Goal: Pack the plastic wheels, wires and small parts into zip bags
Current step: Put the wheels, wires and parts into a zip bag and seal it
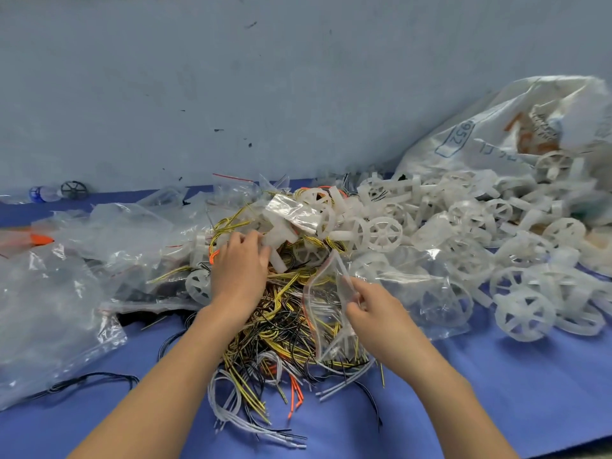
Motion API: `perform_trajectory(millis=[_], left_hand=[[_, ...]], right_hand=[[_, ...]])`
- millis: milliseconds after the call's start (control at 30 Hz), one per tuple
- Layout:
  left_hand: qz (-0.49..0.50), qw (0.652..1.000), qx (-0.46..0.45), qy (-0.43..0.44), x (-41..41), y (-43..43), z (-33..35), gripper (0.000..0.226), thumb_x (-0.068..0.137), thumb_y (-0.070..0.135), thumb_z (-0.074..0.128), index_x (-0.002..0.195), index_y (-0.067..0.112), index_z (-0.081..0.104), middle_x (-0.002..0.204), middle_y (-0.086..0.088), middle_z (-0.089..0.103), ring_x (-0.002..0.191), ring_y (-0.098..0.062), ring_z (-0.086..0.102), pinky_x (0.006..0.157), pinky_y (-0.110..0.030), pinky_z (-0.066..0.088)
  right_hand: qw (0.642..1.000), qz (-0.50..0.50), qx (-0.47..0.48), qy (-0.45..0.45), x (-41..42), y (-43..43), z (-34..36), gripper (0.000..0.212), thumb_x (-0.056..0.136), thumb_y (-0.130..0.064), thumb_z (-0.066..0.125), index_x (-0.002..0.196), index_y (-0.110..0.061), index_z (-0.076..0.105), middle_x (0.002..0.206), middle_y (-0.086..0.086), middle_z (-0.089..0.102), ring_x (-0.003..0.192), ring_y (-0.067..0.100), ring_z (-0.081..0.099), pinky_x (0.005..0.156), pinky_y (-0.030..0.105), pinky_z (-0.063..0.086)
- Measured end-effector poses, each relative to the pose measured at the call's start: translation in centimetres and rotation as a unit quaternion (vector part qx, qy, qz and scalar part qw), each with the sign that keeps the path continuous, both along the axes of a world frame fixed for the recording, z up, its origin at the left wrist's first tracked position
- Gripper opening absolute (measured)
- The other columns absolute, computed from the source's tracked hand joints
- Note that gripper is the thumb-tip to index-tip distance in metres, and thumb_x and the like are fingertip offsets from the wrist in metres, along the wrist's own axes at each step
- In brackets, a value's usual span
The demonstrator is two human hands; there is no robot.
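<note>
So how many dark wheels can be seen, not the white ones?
1. The dark wheel is at the far left by the wall, beside a plastic bottle. More may lie hidden under the bags and wires.

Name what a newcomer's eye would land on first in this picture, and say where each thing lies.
The heap of white plastic wheels fills the right side, below a printed sack at the back right. In the middle lies a tangle of yellow and black wires, where the left hand reaches in while the right hand pinches a clear zip bag beside it.
</note>
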State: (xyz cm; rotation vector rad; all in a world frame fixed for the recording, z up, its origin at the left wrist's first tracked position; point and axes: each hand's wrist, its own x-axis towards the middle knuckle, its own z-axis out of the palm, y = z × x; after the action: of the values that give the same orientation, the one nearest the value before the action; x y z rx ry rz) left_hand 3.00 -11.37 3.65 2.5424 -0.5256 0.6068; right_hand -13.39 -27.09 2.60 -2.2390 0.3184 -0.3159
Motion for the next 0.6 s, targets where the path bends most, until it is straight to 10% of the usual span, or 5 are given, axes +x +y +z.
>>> perform_trajectory(millis=[133,267,467,600], left_hand=[[-0.019,0.971,-0.210,0.110,-0.2,2.2,0.7,0.032,0.102,0.042,0.039,0.118,0.020,0.054,0.108,0.002,0.061,0.093,-0.020,0.059,0.076,-0.039,0.051],[-0.050,0.856,-0.414,0.306,-0.4,3.7,1.9,0.022,0.104,0.033,0.042,0.110,0.019,0.058,0.105,-0.003,0.066,0.093,-0.019,0.064,0.071,-0.036,0.058],[-0.061,0.905,-0.357,0.224,-1.1,4.7,2.0,0.021,0.103,0.036,0.041,0.093,0.034,0.060,0.090,0.009,0.065,0.076,-0.007,0.058,0.062,-0.025,0.041],[-0.189,0.801,-0.444,0.355,-2.0,4.0,3.3,0.020,0.098,0.007,0.047,0.104,0.008,0.066,0.077,-0.006,0.063,0.055,-0.009,0.054,0.047,-0.022,0.045]], right_hand=[[0.999,-0.040,-0.034,-0.008,0.7,0.7,-0.1,0.041,0.099,-0.020,0.038,0.137,-0.030,0.049,0.099,0.000,0.047,0.087,0.018,0.051,0.074,0.034,0.043],[0.998,-0.048,-0.046,-0.019,1.0,1.7,0.0,0.041,0.099,-0.021,0.037,0.137,-0.030,0.050,0.093,-0.003,0.045,0.088,0.016,0.050,0.083,0.042,0.045],[0.997,-0.065,-0.041,-0.028,1.8,2.2,-0.3,0.030,0.098,-0.020,0.039,0.121,-0.027,0.057,0.090,-0.002,0.045,0.081,0.013,0.049,0.080,0.044,0.047],[0.996,-0.073,-0.027,-0.045,1.9,2.0,-0.5,0.038,0.097,-0.021,0.043,0.133,-0.031,0.054,0.098,-0.006,0.051,0.086,0.012,0.052,0.076,0.038,0.046]])
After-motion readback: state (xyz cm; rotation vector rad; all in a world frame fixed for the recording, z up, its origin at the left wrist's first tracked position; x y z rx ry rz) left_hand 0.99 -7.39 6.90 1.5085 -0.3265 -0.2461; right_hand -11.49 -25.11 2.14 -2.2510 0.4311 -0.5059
